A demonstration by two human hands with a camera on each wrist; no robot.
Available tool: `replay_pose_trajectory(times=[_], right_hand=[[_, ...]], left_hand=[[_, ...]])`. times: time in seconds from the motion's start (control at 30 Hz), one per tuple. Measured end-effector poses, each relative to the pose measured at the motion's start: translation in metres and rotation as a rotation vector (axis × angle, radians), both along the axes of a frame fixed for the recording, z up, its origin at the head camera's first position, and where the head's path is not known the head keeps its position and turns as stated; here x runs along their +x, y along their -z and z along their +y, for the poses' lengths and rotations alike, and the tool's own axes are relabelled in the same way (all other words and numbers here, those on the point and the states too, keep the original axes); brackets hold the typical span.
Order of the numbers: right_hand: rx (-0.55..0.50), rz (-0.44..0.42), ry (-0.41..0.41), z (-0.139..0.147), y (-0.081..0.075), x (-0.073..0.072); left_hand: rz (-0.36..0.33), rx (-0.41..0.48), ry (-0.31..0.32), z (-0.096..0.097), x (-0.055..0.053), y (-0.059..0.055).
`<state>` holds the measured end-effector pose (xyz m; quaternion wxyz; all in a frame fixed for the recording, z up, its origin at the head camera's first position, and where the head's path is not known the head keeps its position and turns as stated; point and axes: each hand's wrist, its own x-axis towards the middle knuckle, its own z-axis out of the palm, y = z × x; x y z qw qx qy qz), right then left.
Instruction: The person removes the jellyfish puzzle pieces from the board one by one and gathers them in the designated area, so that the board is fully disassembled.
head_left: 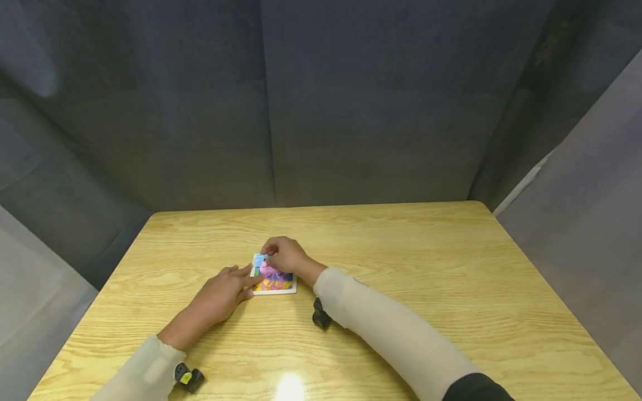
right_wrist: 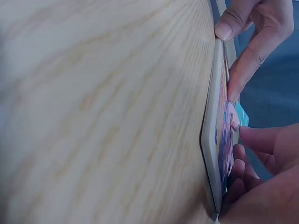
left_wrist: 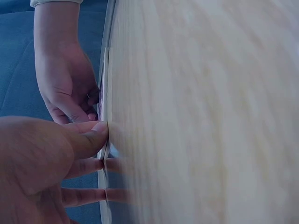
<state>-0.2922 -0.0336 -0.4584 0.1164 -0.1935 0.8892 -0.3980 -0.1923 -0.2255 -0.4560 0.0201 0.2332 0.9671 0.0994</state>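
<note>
"What do you have in front of you?"

"My table (head_left: 426, 256), pale yellow wood with streaky grain and rounded far corners."

"And beyond it?"

"Behind the far edge I see a dark grey curtain (head_left: 371, 111), its vertical seam meeting that edge left of the middle."

"The sides?"

"Paler grey cloth (head_left: 592, 223) outside my right edge, more outside the left, and a whitish strip (head_left: 524, 181) near the far right corner."

"Any light?"

"A white glare (head_left: 290, 387) on the wood, towards me from the centre."
</note>
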Motion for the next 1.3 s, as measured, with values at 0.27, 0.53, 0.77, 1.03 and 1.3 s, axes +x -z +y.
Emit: replay_pose_trajectory(times=[0.27,0.53,0.77,1.03,1.3], right_hand=[[-0.06,-0.009,0.047,-0.002,0.001,0.002],[-0.057,-0.023,0.106,-0.005,0.001,0.004],[-0.086,-0.063,0.144,-0.004,0.001,0.003],[-0.122,-0.096,0.15,0.0,0.001,0.002],[-0.187,-0.123,0.13,0.007,-0.002,0.002]], left_hand=[[0.0,0.003,-0.001,0.0,0.0,0.0],[0.011,-0.009,-0.002,0.001,0.0,-0.001],[0.009,-0.014,0.002,0.002,0.0,-0.003],[-0.003,-0.008,-0.008,0.002,-0.001,-0.001],[-0.011,-0.014,-0.017,0.002,-0.001,-0.001]])
